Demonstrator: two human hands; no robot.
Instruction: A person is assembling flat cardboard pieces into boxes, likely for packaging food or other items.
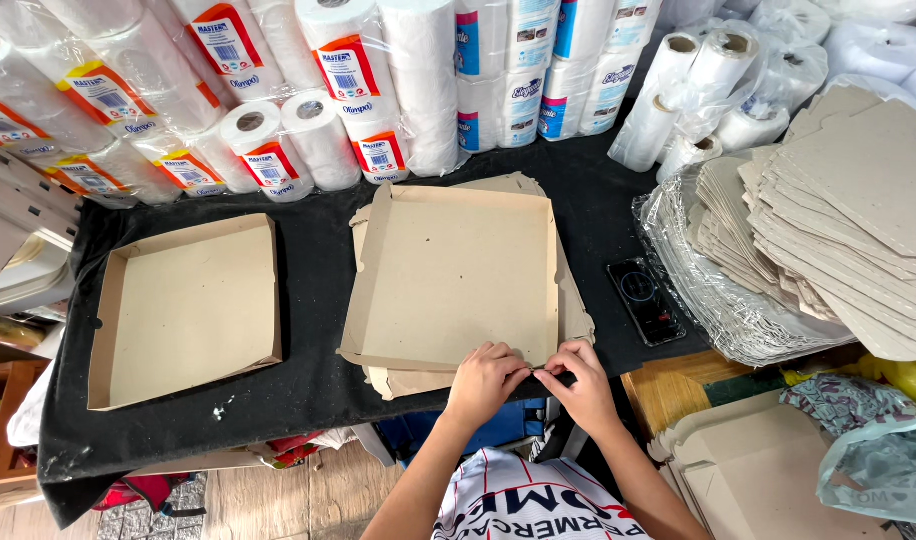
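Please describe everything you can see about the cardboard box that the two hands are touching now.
The cardboard box is plain brown, square and shallow, with low walls partly folded up. It lies flat on the black cloth, on another flat cardboard sheet. Its inside is bare. The left hand and right hand pinch its near edge together, close to the near right corner.

A half-folded box lies at the middle of the table, both hands at its near edge. A finished box sits toward the left edge, a phone right, paper rolls along the far edge.
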